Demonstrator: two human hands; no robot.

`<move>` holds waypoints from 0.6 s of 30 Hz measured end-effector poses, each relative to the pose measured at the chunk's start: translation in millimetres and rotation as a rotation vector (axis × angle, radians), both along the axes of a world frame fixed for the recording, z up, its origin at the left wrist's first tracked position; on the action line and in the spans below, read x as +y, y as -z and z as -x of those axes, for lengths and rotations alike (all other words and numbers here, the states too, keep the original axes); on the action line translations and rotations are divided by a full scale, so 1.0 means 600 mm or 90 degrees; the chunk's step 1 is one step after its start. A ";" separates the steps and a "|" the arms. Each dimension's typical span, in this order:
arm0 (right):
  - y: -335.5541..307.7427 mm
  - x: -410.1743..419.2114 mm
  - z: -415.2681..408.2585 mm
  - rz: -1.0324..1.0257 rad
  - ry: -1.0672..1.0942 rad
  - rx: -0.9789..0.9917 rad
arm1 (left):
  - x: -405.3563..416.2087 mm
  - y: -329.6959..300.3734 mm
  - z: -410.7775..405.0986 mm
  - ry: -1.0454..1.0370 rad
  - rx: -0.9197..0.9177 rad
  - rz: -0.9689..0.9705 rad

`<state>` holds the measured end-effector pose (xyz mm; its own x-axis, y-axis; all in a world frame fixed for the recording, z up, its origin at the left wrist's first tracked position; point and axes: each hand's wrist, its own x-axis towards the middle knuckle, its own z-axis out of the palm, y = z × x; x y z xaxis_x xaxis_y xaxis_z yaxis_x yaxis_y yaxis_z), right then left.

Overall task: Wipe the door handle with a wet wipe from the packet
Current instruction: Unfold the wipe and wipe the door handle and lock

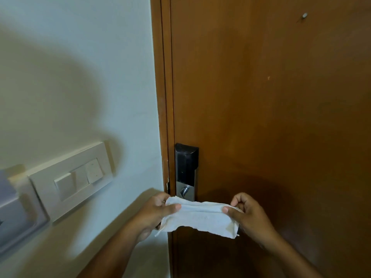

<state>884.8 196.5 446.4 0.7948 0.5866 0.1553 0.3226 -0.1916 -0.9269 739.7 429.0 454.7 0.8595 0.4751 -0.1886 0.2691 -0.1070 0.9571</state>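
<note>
A white wet wipe is stretched flat between my two hands, low in the view. My left hand pinches its left end and my right hand pinches its right end. Behind the wipe, on the brown wooden door, is a metal lock plate with a black upper part and a small silver thumb-turn. The door handle itself is hidden behind the wipe and my hands. No packet is in view.
A pale wall fills the left half. On it, a white switch panel sits left of the door frame, with another wall fitting at the left edge. A small metal stud sticks out of the door, upper right.
</note>
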 end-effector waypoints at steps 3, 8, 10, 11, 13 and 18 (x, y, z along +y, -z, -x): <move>0.013 0.025 -0.019 0.090 0.038 -0.207 | 0.013 0.007 -0.029 -0.106 0.021 -0.121; 0.038 0.055 -0.005 0.400 0.123 -0.602 | 0.002 0.019 -0.074 -0.173 0.029 -0.223; 0.043 0.071 0.021 0.348 0.106 -0.640 | -0.001 0.024 -0.082 -0.199 -0.016 -0.166; 0.046 0.082 0.034 0.315 0.074 -0.686 | -0.002 0.025 -0.084 -0.205 -0.029 -0.141; 0.065 0.106 0.041 0.280 -0.003 -0.827 | -0.001 0.025 -0.085 -0.185 -0.022 -0.120; 0.113 0.153 -0.013 0.369 -0.163 -0.989 | 0.011 0.013 -0.086 -0.123 -0.012 -0.308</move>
